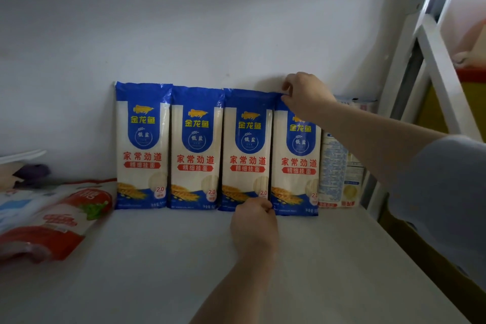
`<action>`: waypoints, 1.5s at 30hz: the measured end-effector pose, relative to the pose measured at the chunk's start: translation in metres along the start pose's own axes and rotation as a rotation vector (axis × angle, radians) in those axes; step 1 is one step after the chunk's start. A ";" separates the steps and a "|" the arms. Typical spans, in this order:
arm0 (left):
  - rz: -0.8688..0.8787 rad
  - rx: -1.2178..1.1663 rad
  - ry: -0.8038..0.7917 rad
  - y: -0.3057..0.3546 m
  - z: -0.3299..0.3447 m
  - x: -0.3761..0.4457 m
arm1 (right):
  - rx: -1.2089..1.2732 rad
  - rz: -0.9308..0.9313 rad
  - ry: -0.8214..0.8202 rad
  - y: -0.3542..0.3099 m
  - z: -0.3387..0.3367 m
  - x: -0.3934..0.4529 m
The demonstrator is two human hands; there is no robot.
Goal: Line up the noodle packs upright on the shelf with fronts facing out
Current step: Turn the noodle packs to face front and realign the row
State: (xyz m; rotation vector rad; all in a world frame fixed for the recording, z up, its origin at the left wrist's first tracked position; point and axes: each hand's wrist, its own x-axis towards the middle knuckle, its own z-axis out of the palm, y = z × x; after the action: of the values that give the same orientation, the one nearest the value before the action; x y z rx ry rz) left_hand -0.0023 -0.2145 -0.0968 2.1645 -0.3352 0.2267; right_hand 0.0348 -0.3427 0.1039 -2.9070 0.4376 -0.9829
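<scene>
Several blue-and-white noodle packs stand upright in a row against the back wall, fronts facing out: a leftmost pack (142,147), a second pack (195,150) and a third pack (246,152). My right hand (306,95) pinches the top edge of the rightmost front-facing pack (295,163). My left hand (253,221) grips that same pack at its bottom left corner, where it meets the third pack. Right of it stands one more pack (339,166) with its printed back facing out, partly hidden by my right forearm.
The white shelf board (163,265) stretches in front of the packs. A red-and-white bag (60,221) lies flat at the left with other blurred items behind it. A white metal shelf frame (431,60) rises at the right.
</scene>
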 end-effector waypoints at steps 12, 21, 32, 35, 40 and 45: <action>0.060 0.145 -0.190 0.019 -0.003 0.007 | 0.357 0.460 -0.540 0.058 0.053 -0.149; 0.041 0.175 -0.119 0.008 0.006 0.013 | 0.646 0.573 -0.281 0.067 0.088 -0.167; 0.066 0.173 -0.069 -0.001 0.007 0.011 | 0.725 0.594 -0.255 0.065 0.091 -0.168; 0.061 0.155 -0.064 -0.001 0.007 0.012 | 0.722 0.580 -0.273 0.068 0.090 -0.168; 0.037 0.150 -0.067 0.000 0.007 0.013 | 0.719 0.584 -0.302 0.072 0.089 -0.166; 0.055 0.170 -0.060 -0.001 0.007 0.009 | 0.544 0.476 -0.215 0.059 0.073 -0.158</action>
State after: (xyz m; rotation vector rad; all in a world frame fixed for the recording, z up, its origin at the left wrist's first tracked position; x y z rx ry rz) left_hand 0.0067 -0.2209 -0.0988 2.3355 -0.4230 0.2282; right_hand -0.0567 -0.3587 -0.0548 -2.2368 0.6786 -0.5913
